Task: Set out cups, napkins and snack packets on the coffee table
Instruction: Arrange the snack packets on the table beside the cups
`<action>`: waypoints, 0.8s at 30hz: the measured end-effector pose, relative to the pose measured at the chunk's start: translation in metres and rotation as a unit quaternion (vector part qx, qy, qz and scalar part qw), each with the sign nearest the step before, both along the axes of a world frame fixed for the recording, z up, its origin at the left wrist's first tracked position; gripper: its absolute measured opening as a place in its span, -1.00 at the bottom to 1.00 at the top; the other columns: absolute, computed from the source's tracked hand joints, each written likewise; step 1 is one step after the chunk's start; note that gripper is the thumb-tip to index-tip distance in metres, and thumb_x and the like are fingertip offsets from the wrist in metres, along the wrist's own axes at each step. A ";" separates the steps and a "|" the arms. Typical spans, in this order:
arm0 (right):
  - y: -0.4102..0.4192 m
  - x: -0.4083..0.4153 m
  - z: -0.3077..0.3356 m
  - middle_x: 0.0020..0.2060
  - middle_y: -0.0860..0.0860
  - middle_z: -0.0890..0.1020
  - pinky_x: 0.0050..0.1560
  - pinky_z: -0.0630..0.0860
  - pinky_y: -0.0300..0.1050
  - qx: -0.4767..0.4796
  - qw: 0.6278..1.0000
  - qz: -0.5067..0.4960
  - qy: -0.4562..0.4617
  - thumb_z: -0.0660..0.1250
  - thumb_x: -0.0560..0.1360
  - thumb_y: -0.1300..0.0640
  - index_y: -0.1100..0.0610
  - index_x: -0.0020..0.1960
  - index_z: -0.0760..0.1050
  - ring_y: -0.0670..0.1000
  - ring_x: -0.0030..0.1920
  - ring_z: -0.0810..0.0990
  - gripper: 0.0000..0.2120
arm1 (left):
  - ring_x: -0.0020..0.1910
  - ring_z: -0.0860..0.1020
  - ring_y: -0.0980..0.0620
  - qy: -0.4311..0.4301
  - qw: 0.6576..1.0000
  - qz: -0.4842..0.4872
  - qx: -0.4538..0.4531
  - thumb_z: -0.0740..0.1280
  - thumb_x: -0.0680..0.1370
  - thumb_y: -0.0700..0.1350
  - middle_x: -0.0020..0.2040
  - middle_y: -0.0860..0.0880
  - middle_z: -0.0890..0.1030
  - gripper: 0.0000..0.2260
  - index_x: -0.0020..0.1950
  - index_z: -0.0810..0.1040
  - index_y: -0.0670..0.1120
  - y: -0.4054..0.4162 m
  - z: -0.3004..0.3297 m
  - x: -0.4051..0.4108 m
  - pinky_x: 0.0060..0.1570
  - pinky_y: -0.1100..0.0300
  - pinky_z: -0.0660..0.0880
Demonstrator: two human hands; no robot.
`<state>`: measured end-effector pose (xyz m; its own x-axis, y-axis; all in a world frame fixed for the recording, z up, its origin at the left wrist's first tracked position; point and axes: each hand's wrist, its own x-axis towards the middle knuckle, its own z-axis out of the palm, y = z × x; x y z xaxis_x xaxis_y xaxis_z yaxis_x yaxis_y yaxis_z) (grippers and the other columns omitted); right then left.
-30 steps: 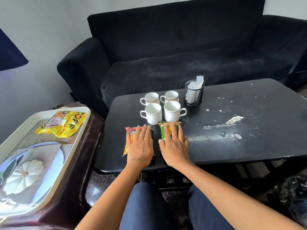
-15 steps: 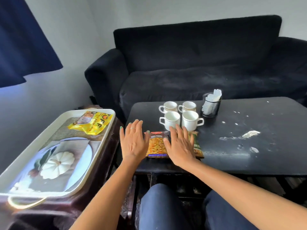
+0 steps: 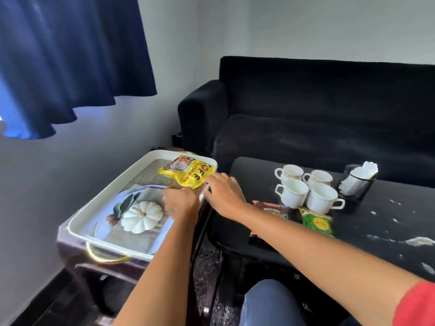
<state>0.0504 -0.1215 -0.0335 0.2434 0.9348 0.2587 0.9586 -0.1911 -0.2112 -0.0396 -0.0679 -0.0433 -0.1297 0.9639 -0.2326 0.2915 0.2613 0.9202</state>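
White rectangular plastic tray (image 3: 98,203) with a pumpkin picture sits at my 10 o'clock on a dark wooden side stand (image 3: 131,267). Yellow glossy snack packet (image 3: 188,172) lies at the tray's far right corner. My left hand (image 3: 181,203) is over the tray's right side, fingers curled down at the packet's near edge; can't tell if it grips. My right hand (image 3: 223,194) reaches across at 11 o'clock, fingers on the packet's right edge by the tray rim, grip unclear. Hands close together, not touching. Black coffee table (image 3: 388,231) at 1 o'clock: red-brown snack packet (image 3: 270,211), partly under my forearm, green snack packet (image 3: 317,223) beside it. Behind them four white ceramic cups (image 3: 306,189) clustered, black mesh holder with white napkins (image 3: 357,182) at 2 o'clock.
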 end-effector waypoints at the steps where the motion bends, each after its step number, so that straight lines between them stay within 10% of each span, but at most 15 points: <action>1: 0.009 -0.005 -0.001 0.21 0.08 0.50 0.18 0.31 0.03 -0.015 1.000 0.009 -0.018 0.21 0.55 0.07 0.16 0.23 0.42 0.12 0.25 0.40 -0.71 | 0.22 0.50 -0.25 -0.018 1.000 -0.007 -0.005 0.21 0.55 -0.22 0.23 -0.29 0.54 -0.69 0.26 0.49 -0.29 0.001 0.000 0.001 0.19 0.03 0.45; 17: 0.052 -0.020 -0.006 -0.12 0.11 0.61 -0.23 0.26 -0.05 0.009 0.997 -0.033 -0.064 0.14 0.46 0.35 0.17 -0.08 0.49 0.17 -0.10 0.55 -0.82 | 0.19 0.52 -0.24 -0.131 0.983 0.083 -0.093 0.15 0.57 -0.15 0.22 -0.26 0.55 -0.67 0.28 0.46 -0.24 0.012 -0.008 -0.001 0.22 -0.06 0.47; 24: 0.011 -0.010 0.042 -0.15 0.10 0.57 -0.22 0.51 0.09 0.202 0.974 -0.022 0.098 0.08 0.59 0.22 0.21 -0.05 0.49 0.14 -0.19 0.55 -0.79 | 0.16 0.55 -0.26 -0.337 0.920 0.130 -0.154 -0.06 0.59 0.29 0.27 -0.22 0.49 -0.33 0.41 0.32 -0.22 -0.003 0.020 0.000 0.05 -0.07 0.57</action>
<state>0.0403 -0.1106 0.0080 0.3626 0.7538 0.5479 0.8848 -0.0940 -0.4563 -0.0400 -0.0709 -0.0237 -0.0723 0.7951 -0.6021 -0.4273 0.5208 0.7390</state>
